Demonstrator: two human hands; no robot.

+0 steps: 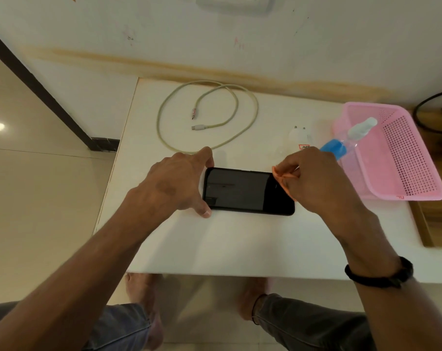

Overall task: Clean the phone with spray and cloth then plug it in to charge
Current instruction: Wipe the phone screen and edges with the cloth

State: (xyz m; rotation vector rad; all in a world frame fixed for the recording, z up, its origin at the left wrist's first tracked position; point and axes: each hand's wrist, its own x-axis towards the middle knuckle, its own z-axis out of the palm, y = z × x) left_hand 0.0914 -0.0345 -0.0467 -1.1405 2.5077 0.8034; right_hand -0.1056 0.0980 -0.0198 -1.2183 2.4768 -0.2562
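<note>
A: Left to centre of frame?
B: Left hand, fingers spread, bracing the left end of the phone, which lies flat mid-counter. Cable coiled above it.
A: Right side?
B: Right hand pinches an orange cloth, mostly hidden, on the phone's right end. Charger plug, pale and faint. Spray bottle leans in the pink basket.

Looks like a home room. Tiled floor, scribbled painted wall, wall socket plate. Pink plastic basket at white table's right edge.
</note>
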